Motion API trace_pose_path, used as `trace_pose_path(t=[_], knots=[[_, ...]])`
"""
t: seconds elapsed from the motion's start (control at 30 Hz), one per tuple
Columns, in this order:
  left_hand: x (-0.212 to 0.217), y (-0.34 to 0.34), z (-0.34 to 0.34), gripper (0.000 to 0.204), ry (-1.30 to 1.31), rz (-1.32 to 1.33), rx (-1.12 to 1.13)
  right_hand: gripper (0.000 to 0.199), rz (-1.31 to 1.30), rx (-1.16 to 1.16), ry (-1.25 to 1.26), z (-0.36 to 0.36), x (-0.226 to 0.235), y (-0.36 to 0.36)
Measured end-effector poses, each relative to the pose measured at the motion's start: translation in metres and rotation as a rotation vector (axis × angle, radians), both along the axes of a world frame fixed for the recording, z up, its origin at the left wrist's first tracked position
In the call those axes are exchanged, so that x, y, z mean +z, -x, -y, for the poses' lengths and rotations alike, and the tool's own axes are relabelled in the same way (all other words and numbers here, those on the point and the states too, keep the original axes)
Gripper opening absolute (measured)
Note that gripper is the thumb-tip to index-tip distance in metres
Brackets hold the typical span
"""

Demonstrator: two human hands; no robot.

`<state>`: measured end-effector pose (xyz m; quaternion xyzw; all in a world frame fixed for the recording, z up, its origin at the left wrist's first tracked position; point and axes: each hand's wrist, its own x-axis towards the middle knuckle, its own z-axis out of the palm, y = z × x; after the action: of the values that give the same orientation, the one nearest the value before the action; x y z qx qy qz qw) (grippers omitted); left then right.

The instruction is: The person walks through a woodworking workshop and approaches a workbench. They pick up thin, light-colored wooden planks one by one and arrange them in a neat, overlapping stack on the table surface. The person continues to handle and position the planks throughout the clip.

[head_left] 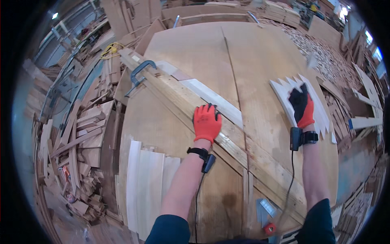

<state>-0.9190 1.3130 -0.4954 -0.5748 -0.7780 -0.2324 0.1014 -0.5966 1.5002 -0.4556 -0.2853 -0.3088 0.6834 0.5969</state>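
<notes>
My left hand [207, 122], in a red glove with black fingertips, lies over a long wooden beam [178, 96] that runs diagonally across the table. Its fingers are spread towards a pale board [213, 99] along the beam's far side. At the right, my right hand [301, 106], in the same kind of glove, is on a group of pale boards [321, 110] with pointed, angled ends. Its fingers are bent at one board; their undersides are hidden. A blue-grey C-clamp [138, 73] grips the beam's far left end.
Several pale boards [144, 175] lie at the table's near left. A metal square [266, 208] and a red tape measure [269, 228] are at the near edge. Scrap wood [87, 162] is heaped left of the wooden table [187, 44]; offcuts [317, 61] cover the far right.
</notes>
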Motion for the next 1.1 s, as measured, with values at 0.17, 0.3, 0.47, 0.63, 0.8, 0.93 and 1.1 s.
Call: trace_pose_path(t=[0.17,0.3,0.47,0.63,0.8,0.93,1.1], knots=[[-0.003,0.007,0.009,0.035,-0.058,0.033,0.04,0.049,1.101,0.189,-0.559,0.06,-0.02,0.113],[-0.002,0.003,0.009,0.034,-0.083,0.052,0.026,0.06,1.628,0.327,-0.788,0.078,-0.032,0.173],[0.003,-0.004,0.039,0.043,-0.044,0.231,-0.127,0.062,1.686,0.388,-0.958,0.079,-0.04,0.196],[0.072,0.006,0.112,0.047,0.028,0.238,-0.122,0.064,1.908,0.446,-0.993,0.073,-0.021,0.17],[0.08,0.049,0.213,0.087,0.403,-0.097,0.457,0.062,1.95,0.424,-0.925,0.088,-0.035,0.098],[0.059,0.059,0.26,0.092,0.452,0.025,0.589,0.055,1.88,0.37,-0.908,0.091,-0.039,0.07],[0.052,0.058,0.274,0.091,0.33,0.067,0.504,0.055,1.873,-0.085,-0.788,0.068,-0.03,-0.04]])
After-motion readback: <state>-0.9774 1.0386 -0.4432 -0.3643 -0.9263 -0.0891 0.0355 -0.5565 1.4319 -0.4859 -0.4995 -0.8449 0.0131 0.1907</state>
